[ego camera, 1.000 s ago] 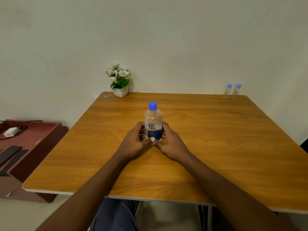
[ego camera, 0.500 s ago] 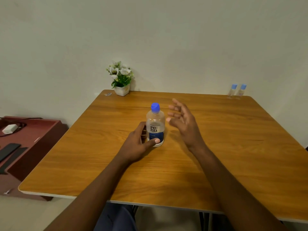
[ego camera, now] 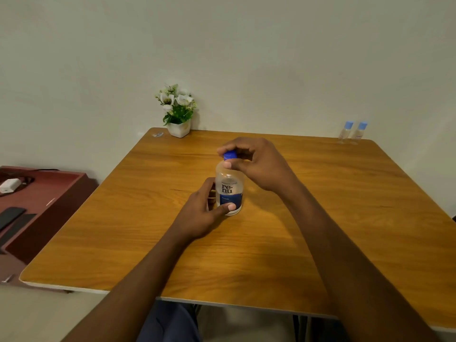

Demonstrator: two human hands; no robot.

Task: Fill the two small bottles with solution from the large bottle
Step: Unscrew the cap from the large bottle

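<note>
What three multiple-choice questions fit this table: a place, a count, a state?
1. Where are the small bottles? A far right corner of the table B in a box C on a shelf
2. Blue caps in view? A one B two C three
3. The right hand? A lies flat B pinches the cap of the large bottle C holds a small bottle
Answers: A, both stand at that corner; C, one per bottle; B, thumb and fingers close on it, left hand gripping the body.

Wooden table, large bottle mid-table, two small bottles far right corner, flowerpot far left
</note>
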